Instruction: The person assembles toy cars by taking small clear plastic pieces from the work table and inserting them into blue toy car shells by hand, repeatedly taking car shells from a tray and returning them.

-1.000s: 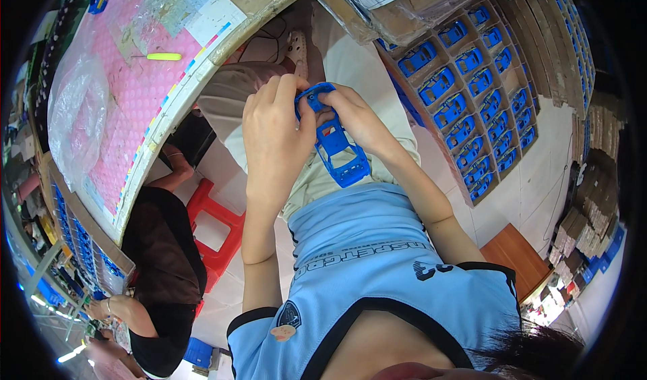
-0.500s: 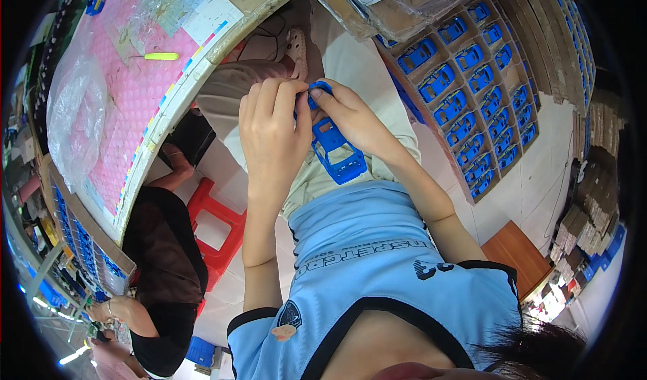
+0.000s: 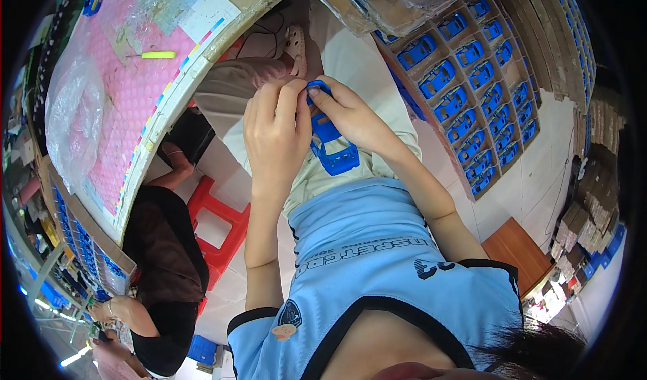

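Observation:
A blue toy car body shell (image 3: 339, 159) with open window holes is held between my two hands above my lap. My left hand (image 3: 275, 127) has its fingers curled over the shell's far left side, where the fingertips partly hide it. My right hand (image 3: 347, 113) grips the far end from the right, its thumb pressed on top. The shell's near end sticks out toward my waist. Whether a smaller part sits between my fingertips is hidden.
At right, a divided cardboard tray (image 3: 465, 100) holds several blue car shells. A worktable (image 3: 145, 130) on the left carries a yellow-handled tool (image 3: 158, 55) and a clear plastic bag (image 3: 74, 124). A co-worker (image 3: 165, 258) sits by a red stool (image 3: 226, 235) at lower left.
The shell has tilted between my hands, and its near end has shifted slightly left and away from my waist. Both hands keep their hold.

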The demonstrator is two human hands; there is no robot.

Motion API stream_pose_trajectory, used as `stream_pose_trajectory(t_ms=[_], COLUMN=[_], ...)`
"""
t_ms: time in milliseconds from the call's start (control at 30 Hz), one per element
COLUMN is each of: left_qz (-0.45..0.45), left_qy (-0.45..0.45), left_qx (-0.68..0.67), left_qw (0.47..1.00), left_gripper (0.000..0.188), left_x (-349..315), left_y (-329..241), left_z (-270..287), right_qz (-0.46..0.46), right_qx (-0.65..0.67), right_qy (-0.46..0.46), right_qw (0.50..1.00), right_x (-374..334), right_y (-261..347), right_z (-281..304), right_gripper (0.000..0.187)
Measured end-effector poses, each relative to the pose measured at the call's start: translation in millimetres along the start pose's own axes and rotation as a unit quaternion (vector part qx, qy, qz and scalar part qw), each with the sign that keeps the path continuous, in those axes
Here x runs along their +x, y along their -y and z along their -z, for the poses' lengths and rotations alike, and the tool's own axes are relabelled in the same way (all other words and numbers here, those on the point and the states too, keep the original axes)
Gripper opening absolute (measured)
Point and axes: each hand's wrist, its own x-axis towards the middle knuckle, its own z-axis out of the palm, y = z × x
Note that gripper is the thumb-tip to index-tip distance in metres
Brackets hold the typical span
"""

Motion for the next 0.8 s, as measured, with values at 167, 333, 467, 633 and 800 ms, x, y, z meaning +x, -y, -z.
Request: stream_pose_trajectory(t_ms=[167, 333, 467, 633, 800], left_qz=[-0.048, -0.041, -0.055, -0.049, -0.016], left_qy=[-0.013, 0.021, 0.034, 0.032, 0.039], left_qx=[0.007, -0.043, -0.043, -0.045, -0.072], left_qw=[0.999, 0.998, 0.997, 0.997, 0.996], left_gripper=[0.016, 0.016, 0.017, 0.017, 0.017], left_x=[2.9, 5.0, 8.3, 8.6, 7.7], left_y=[4.8, 16.2, 16.0, 17.0, 17.2], left_z=[1.1, -0.4, -1.8, -4.2, -8.3], right_qz=[0.004, -0.051, -0.076, -0.090, -0.118], right_qx=[0.045, 0.117, 0.153, 0.190, 0.257], right_qy=[-0.018, -0.010, -0.030, -0.044, -0.001], right_qw=[0.999, 0.992, 0.985, 0.977, 0.959], right_x=[1.7, -0.7, 0.0, 4.0, 4.5], right_y=[-4.1, 0.9, 0.2, -1.6, -3.4], right_z=[-3.5, -4.2, -4.2, -1.2, 3.8], right_gripper=[0.022, 0.024, 0.027, 0.029, 0.025])
